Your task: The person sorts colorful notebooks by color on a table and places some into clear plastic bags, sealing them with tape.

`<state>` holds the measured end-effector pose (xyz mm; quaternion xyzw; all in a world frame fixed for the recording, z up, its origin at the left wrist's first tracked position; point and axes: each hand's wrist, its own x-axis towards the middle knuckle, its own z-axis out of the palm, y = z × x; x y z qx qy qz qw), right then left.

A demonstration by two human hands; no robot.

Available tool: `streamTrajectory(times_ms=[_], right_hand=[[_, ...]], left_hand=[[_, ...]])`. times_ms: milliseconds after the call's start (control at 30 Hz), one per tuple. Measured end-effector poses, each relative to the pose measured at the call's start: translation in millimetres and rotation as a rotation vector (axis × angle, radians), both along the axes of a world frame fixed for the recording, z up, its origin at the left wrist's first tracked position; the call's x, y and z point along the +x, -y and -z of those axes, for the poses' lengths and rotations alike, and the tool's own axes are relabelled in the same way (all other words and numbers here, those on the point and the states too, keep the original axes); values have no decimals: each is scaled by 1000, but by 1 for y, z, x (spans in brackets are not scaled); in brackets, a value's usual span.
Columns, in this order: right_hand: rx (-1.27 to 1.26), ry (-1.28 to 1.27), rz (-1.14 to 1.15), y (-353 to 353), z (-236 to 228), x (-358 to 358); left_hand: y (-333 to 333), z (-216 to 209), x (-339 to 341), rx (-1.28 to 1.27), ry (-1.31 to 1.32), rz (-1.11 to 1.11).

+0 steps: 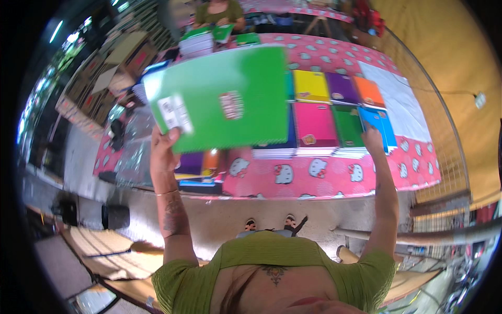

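Note:
My left hand (165,149) grips a large green spiral notebook (261,94) by its lower left corner, thumb on top. The notebook is raised over the table, with a white label and a small printed patch on its cover. At the right, my right hand (372,137) reaches onto a blue notebook (386,125), fingers at its cover; whether they grip it I cannot make out. Beside it lie stacks topped by a dark green notebook (347,118) and a pink notebook (316,125). Behind these are a yellow notebook (311,86), a purple notebook (342,88) and an orange notebook (369,93).
A pink patterned cloth (329,178) covers the table. Under my left hand's side lie more notebooks (189,163) and clear plastic wrap (137,157). Cardboard boxes (125,57) are piled at the left. Across the table a person (222,11) handles green notebooks by a stack (196,44).

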<state>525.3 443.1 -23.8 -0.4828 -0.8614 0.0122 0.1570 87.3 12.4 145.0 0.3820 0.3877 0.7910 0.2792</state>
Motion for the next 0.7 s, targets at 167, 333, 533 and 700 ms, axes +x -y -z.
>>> streamTrajectory(times_ms=[167, 333, 533, 700], right_hand=[[-65, 155, 114, 53, 9, -72], [38, 124, 158, 26, 14, -66], [18, -989, -106, 154, -98, -177], [149, -889, -661, 252, -69, -310]], left_hand=[[112, 10, -51, -115, 42, -429], [157, -4, -76, 49, -143, -784], [167, 12, -91, 239, -603, -1257], [110, 34, -70, -93, -1408, -1119]])
